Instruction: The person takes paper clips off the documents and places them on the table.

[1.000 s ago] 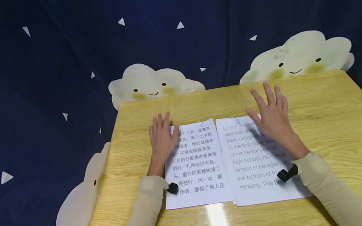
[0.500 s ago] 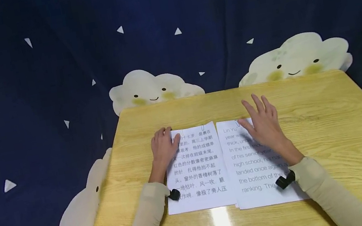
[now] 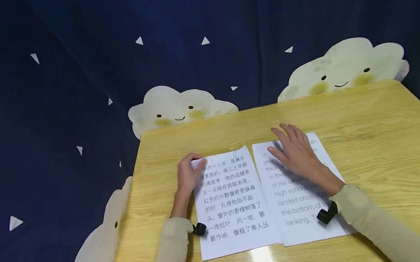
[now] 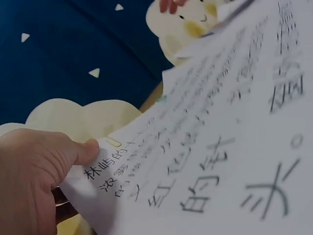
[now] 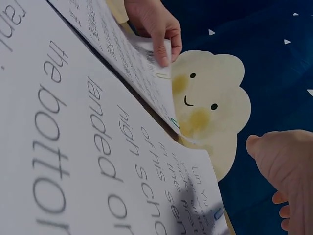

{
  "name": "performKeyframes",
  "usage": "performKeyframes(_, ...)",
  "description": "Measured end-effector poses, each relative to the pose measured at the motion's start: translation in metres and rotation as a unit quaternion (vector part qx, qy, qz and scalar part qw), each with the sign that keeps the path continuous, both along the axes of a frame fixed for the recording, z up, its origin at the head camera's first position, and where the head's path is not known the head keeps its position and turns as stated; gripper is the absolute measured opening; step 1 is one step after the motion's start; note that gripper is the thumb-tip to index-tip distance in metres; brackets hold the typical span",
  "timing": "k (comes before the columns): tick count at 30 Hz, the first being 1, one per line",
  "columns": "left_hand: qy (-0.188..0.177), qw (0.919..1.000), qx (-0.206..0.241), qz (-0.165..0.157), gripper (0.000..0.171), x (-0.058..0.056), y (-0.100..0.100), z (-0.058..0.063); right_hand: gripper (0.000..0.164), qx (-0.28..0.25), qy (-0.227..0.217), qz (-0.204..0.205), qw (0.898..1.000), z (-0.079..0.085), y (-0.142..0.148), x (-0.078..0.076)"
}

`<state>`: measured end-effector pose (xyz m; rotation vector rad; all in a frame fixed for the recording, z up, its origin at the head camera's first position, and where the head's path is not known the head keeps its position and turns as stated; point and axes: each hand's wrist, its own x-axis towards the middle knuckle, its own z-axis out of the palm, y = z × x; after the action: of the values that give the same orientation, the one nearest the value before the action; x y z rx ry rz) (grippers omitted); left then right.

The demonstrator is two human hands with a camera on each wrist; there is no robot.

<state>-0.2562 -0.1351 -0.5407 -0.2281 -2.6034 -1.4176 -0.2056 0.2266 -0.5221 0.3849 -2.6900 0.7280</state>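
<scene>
The printed Chinese sheets [image 3: 233, 210] lie at the left of the wooden table, with a yellow paper clip [image 4: 113, 141] and a green paper clip [image 5: 174, 122] on their top edge. At their top left corner my left hand [image 3: 189, 178] pinches the paper, thumb on top and fingers underneath; the corner is lifted. Beside them lie printed English sheets [image 3: 293, 230] with a blue paper clip [image 5: 218, 214] at the top. Over these hovers my right hand [image 3: 299, 155], fingers spread and loosely bent, holding nothing. It hides part of the text.
The wooden table [image 3: 397, 155] extends right of the English sheets and behind both sets of pages. A dark blue curtain [image 3: 174, 16] with white triangles and cloud figures [image 3: 349, 63] hangs behind it. Black straps with small boxes [image 3: 327, 213] sit at both wrists.
My left hand has drawn back from lying over the Chinese sheets and now grips their corner. The right hand has lowered and shifted left over the English sheets. The head view has shifted slightly.
</scene>
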Motion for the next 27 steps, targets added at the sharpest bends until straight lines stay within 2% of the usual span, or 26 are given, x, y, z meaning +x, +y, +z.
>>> performKeyframes(7,0.010,0.9941,0.104,-0.029,0.008,0.010,-0.002,0.008,0.061,-0.021,0.021,0.027,0.999,0.004,-0.010,-0.002)
performKeyframes(12,0.034,0.9892,0.139,-0.031,0.015,0.018,-0.002,0.020,0.058,-0.048,0.019,0.050,0.997,0.008,-0.020,-0.005)
performKeyframes(18,0.051,0.9842,0.166,-0.036,0.019,0.023,-0.007,0.032,0.053,-0.078,0.000,0.077,0.994,0.012,-0.048,-0.013)
performKeyframes(24,0.075,0.9786,0.192,-0.004,0.010,0.024,0.003,0.028,0.048,-0.100,-0.009,0.092,0.991,0.019,-0.065,-0.015)
performKeyframes(27,0.069,0.9770,0.202,-0.004,0.018,0.026,0.014,0.024,0.044,-0.114,-0.016,0.079,0.990,0.021,-0.064,-0.012)
